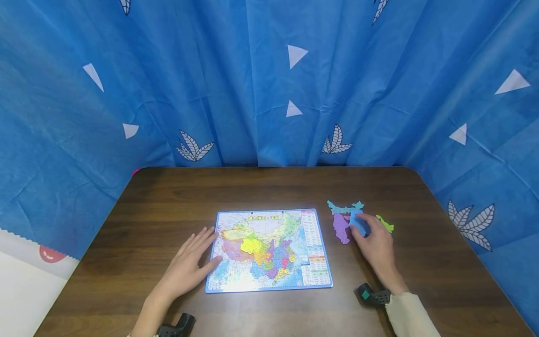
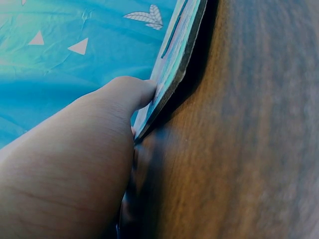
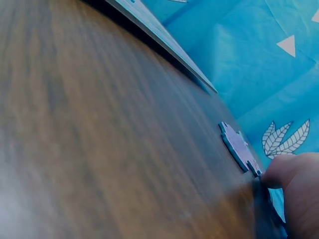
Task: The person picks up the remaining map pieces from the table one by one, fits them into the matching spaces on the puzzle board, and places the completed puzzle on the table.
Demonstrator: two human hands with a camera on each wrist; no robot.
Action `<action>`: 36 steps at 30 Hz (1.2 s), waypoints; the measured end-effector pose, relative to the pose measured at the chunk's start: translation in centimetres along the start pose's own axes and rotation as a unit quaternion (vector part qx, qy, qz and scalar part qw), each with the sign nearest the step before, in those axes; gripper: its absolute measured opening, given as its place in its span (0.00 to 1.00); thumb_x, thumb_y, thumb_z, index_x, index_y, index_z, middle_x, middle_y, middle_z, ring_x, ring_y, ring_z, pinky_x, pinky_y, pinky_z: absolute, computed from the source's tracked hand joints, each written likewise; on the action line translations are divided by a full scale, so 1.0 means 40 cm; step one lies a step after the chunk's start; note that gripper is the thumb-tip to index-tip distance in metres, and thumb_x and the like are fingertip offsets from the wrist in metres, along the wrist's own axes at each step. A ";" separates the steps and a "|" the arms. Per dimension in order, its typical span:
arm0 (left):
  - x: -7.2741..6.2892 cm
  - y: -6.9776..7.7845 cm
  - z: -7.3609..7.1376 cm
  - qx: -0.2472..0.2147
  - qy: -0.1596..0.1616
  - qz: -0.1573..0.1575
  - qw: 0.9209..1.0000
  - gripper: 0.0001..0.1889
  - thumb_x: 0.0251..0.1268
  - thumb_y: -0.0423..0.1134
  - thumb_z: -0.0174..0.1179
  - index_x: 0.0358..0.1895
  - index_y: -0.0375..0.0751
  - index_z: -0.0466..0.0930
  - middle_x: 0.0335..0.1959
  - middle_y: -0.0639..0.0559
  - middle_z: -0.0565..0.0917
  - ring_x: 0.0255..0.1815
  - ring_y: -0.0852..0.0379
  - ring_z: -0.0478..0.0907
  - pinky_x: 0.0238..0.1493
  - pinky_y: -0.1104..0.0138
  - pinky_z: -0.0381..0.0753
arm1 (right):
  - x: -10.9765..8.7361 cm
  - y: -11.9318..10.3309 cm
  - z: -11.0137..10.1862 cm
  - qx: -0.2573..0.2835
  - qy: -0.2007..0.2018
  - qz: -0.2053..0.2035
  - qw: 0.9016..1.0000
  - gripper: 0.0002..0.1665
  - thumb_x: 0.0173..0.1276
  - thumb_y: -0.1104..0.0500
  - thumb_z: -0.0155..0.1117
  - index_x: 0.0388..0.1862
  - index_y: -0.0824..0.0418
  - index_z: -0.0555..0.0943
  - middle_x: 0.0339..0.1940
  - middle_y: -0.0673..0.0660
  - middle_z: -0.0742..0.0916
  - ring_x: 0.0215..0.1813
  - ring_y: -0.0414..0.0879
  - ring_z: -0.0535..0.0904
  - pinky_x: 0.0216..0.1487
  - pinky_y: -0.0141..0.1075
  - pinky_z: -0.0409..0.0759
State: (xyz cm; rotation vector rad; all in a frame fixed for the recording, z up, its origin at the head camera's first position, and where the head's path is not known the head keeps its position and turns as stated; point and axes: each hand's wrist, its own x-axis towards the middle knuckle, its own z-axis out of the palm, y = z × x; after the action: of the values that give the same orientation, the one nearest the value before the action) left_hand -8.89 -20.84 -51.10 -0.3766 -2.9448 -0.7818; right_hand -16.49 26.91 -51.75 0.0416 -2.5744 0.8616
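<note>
Dark brown wooden tabletop (image 1: 269,313) spreads beneath; left hand (image 1: 189,263), fingers straight, touches the blue-rimmed rectangular map board (image 1: 236,278) rightward; right hand (image 1: 378,245), fingers curled, pinches a flat blue puzzle piece (image 1: 358,228); beyond both hangs blue patterned curtain (image 1: 269,84).

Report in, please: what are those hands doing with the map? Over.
Left hand resting on left edge of map board. Right hand at blue piece, grip unclear. Purple piece between blue piece and board.
</note>
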 end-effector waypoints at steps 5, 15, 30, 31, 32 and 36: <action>0.000 0.000 -0.001 -0.001 -0.005 -0.001 1.000 0.37 0.71 0.60 0.61 0.77 0.44 0.69 0.80 0.44 0.66 0.82 0.40 0.58 0.81 0.41 0.52 | -0.001 0.001 0.002 0.002 -0.002 -0.015 1.000 0.19 0.65 0.65 0.73 0.54 0.68 0.83 0.56 0.71 0.85 0.61 0.70 0.79 0.61 0.67 0.78; 0.000 0.001 -0.001 0.001 -0.004 -0.004 1.000 0.37 0.71 0.60 0.62 0.76 0.44 0.69 0.80 0.44 0.67 0.82 0.40 0.58 0.81 0.41 0.52 | 0.002 0.000 0.010 0.018 -0.026 -0.082 0.996 0.19 0.63 0.61 0.77 0.53 0.64 0.87 0.50 0.65 0.90 0.64 0.66 0.75 0.62 0.70 0.73; 0.001 0.001 -0.003 0.000 -0.002 -0.003 1.000 0.37 0.70 0.59 0.62 0.76 0.43 0.69 0.79 0.44 0.67 0.82 0.40 0.58 0.81 0.41 0.52 | 0.002 -0.007 0.011 -0.010 -0.076 -0.087 0.993 0.32 0.58 0.50 0.82 0.58 0.62 0.85 0.57 0.65 0.88 0.65 0.63 0.74 0.72 0.72 0.61; 0.001 0.001 -0.003 0.001 -0.002 -0.003 1.000 0.37 0.70 0.59 0.62 0.76 0.44 0.69 0.79 0.43 0.67 0.82 0.40 0.58 0.81 0.41 0.52 | 0.002 -0.007 0.012 -0.012 -0.077 -0.088 0.993 0.33 0.57 0.49 0.82 0.58 0.62 0.84 0.57 0.65 0.87 0.65 0.63 0.74 0.72 0.73 0.60; 0.001 0.002 -0.003 0.001 -0.002 -0.002 1.000 0.37 0.70 0.59 0.62 0.76 0.43 0.69 0.79 0.43 0.67 0.82 0.40 0.58 0.80 0.41 0.52 | 0.002 -0.006 0.012 -0.014 -0.079 -0.088 0.993 0.34 0.56 0.48 0.83 0.59 0.62 0.84 0.58 0.65 0.87 0.65 0.63 0.74 0.73 0.73 0.59; 0.001 0.004 -0.005 0.002 -0.001 -0.001 1.000 0.37 0.70 0.59 0.62 0.76 0.43 0.70 0.79 0.43 0.67 0.82 0.39 0.59 0.80 0.41 0.53 | 0.002 -0.006 0.013 -0.018 -0.086 -0.091 0.992 0.36 0.56 0.46 0.83 0.60 0.61 0.83 0.60 0.65 0.86 0.66 0.63 0.74 0.71 0.72 0.62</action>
State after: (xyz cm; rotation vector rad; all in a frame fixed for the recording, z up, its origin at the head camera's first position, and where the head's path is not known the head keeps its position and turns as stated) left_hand -8.89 -20.80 -50.84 -0.3742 -2.9499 -0.7749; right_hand -16.72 26.42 -51.98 0.3485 -2.6931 0.7737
